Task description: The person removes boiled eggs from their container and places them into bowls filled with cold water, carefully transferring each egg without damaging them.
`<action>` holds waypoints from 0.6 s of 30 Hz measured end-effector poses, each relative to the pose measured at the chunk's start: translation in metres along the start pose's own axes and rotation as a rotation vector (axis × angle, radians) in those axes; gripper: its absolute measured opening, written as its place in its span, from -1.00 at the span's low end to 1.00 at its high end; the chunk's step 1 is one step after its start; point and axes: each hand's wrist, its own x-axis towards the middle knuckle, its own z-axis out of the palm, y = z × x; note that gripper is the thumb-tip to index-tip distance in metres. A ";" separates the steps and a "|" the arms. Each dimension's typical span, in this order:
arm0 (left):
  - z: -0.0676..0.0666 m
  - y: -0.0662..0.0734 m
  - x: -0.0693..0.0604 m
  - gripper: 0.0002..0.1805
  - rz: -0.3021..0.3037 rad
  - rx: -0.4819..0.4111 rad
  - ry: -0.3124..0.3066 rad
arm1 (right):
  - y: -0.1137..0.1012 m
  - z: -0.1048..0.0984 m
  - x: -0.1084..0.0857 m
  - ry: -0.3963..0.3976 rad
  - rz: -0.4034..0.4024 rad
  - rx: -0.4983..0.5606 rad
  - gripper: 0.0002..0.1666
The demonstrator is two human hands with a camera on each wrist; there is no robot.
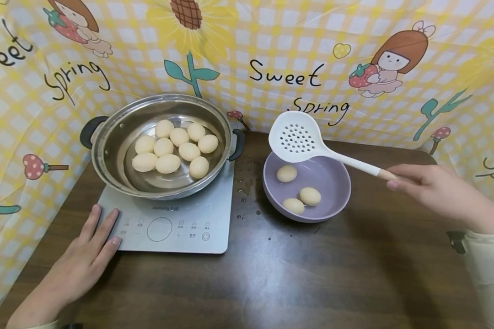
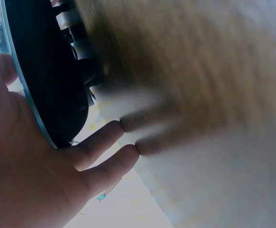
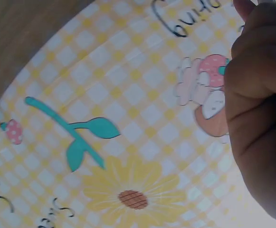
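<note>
Gripping skimmer — right hand.

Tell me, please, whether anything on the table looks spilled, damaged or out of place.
Yes: some drops of liquid lie on the tabletop between the cooktop and the purple bowl. They look spilled, because they sit outside both the bowl and the pot. Nothing else stands out.
</note>
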 end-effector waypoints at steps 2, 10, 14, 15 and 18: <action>0.000 0.000 0.000 -0.30 -0.004 0.001 -0.005 | -0.007 -0.002 0.002 0.001 -0.007 0.010 -0.70; -0.003 -0.001 0.000 -0.29 -0.014 0.013 -0.024 | -0.047 -0.011 0.017 0.036 -0.112 -0.088 -0.75; -0.003 -0.001 0.001 -0.29 -0.013 0.021 -0.026 | -0.064 -0.008 0.028 0.050 -0.174 -0.081 -0.78; -0.003 -0.001 0.001 -0.29 -0.014 0.023 -0.028 | -0.068 -0.006 0.031 0.052 -0.195 -0.077 -0.78; -0.003 0.000 0.002 -0.29 -0.006 0.022 -0.022 | -0.078 -0.001 0.039 0.053 -0.249 -0.067 -0.78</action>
